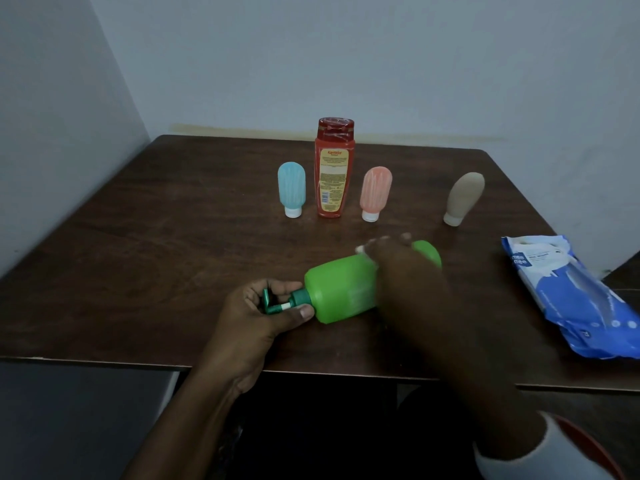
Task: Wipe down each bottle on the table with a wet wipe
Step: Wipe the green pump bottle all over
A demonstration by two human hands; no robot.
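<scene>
Presently, my left hand (258,315) fingers (304,311) pinch the pump neck of the green bottle (341,292), lying sideways on the table (138,244). My right hand (394,258) presses a white wipe (362,250) against it. Beyond: blue (291,188), red (334,168), pink (375,192), beige (464,197) bottles upright; wipes pack (575,299) at right.

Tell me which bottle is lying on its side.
The green pump bottle; the blue, red, pink and beige ones stand upright.

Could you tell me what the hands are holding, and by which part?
The left hand grips the green pump bottle by its pump neck; the right hand presses a wipe onto its body.
</scene>
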